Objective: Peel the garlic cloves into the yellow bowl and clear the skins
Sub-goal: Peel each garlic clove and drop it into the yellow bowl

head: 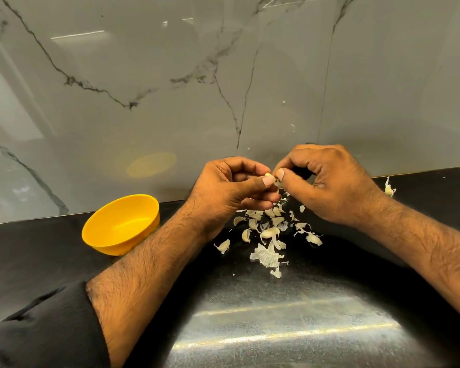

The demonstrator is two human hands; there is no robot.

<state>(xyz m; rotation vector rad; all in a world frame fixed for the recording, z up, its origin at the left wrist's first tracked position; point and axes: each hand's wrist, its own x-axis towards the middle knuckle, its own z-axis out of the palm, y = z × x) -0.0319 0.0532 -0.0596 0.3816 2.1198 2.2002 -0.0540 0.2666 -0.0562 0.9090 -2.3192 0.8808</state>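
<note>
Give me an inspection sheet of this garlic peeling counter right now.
Surface: black countertop, glossy, glare near the front.
Job's things: yellow bowl at left, appears empty; garlic clove pinched between both hands.
Clutter: garlic skins scattered under the hands; one stray scrap far right.
Grips: left hand and right hand both pinch the clove.
Cables: nothing seen.
Surroundings: marble backsplash behind.

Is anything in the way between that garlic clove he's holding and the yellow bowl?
Only his own left hand and forearm, which lie between the garlic clove and the yellow bowl. Nothing else visible stands on the counter along that path.
</note>
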